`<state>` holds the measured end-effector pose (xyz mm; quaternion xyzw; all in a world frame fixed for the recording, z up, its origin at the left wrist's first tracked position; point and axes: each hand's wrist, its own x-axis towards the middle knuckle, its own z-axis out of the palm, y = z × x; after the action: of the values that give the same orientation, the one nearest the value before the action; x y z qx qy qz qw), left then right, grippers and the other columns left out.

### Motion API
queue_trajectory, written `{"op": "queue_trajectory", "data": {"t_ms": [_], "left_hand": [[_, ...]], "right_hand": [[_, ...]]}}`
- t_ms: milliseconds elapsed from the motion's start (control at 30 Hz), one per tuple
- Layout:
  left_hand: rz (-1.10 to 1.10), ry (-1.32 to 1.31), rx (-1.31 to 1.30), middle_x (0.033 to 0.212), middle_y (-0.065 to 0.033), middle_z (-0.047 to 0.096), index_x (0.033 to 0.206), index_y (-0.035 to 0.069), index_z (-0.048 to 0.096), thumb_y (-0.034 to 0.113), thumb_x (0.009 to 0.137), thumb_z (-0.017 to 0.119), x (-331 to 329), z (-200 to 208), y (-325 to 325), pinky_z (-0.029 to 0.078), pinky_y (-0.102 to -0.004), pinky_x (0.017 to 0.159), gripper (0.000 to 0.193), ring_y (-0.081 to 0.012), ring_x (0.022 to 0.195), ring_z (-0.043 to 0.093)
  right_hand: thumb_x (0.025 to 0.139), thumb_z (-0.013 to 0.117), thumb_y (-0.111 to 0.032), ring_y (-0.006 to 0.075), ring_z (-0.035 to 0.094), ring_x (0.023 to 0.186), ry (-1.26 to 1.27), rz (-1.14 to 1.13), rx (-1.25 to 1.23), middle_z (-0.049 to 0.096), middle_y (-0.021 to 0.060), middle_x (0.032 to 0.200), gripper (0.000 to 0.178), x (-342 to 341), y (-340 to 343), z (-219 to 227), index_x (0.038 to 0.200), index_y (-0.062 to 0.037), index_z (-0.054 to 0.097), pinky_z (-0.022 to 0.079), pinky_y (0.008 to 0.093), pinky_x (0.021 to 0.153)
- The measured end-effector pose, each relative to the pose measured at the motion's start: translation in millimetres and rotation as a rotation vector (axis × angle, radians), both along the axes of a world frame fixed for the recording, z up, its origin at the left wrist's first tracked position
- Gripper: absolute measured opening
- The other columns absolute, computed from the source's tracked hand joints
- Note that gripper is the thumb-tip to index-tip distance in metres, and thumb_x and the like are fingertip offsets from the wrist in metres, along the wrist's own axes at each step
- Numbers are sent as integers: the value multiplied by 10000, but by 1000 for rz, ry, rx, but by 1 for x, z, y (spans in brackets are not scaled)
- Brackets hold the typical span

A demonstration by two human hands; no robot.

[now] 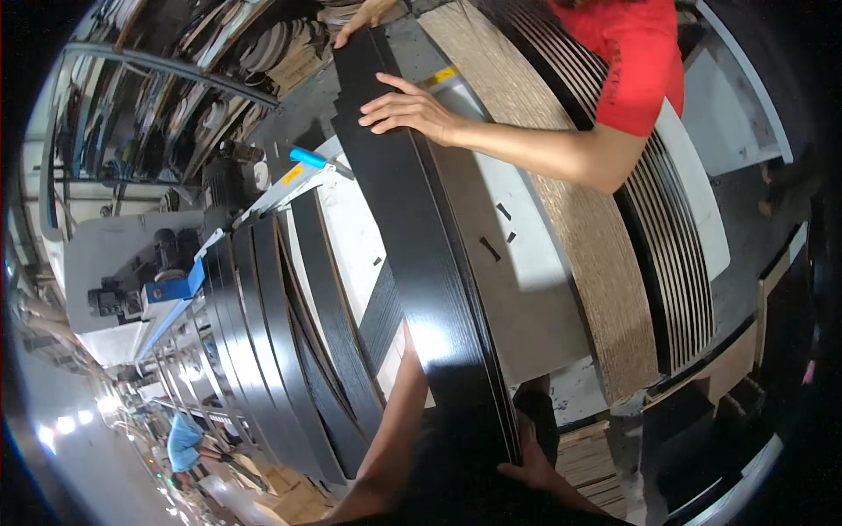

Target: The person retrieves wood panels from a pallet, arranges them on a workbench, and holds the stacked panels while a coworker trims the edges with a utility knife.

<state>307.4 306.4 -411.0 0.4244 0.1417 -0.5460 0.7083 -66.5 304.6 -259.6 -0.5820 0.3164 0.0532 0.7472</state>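
Observation:
A stack of long black boards [412,228] runs from the top of the view down toward me, its layered edges showing along the right side. My right hand [531,460] grips the right edge at the near end, thumb near the top surface. My left hand [410,364] reaches to the stack's left edge, and its fingers are hidden by the boards. At the far end, a co-worker in a red shirt rests one open hand [408,112] on the top board. The co-worker's other hand [364,17] is at the far end's corner.
More black boards [263,324] lie side by side on the left, beside a blue-handled lever [309,159]. Small dark offcuts [489,249] lie on the table. Wood-coloured panels [605,272] and slatted black strips [675,272] are stacked at right. Motors [167,250] stand at left.

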Motion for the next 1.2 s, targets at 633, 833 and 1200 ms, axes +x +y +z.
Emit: {"op": "queue_trajectory", "data": {"t_ms": [633,833,1200], "left_hand": [[-407,-1085,903,957,-292,750,1135,-1,696,541,1136,569,-5,55,-50,590,-496,824,556,-386,862,749],[-1101,-1228,1084,1380,-289,734,1475,19,615,558,1159,419,34,115,-47,536,-565,1124,655,-485,1275,709],[-649,-522,294,1746,-186,383,1735,-25,245,506,1154,552,-65,149,107,238,-446,1341,845,-332,1630,320]], "right_hand": [[907,852,-639,451,54,1706,203,213,442,-82,298,1831,1466,7,-31,-22,1750,-55,-195,115,594,1379],[871,850,-711,429,124,1694,89,239,181,-9,274,1838,1474,13,-16,-40,1768,-61,-122,158,581,1367],[1012,659,-729,353,461,1545,25,-248,886,455,175,1701,1015,12,62,-238,1709,-46,379,385,554,1278]]}}
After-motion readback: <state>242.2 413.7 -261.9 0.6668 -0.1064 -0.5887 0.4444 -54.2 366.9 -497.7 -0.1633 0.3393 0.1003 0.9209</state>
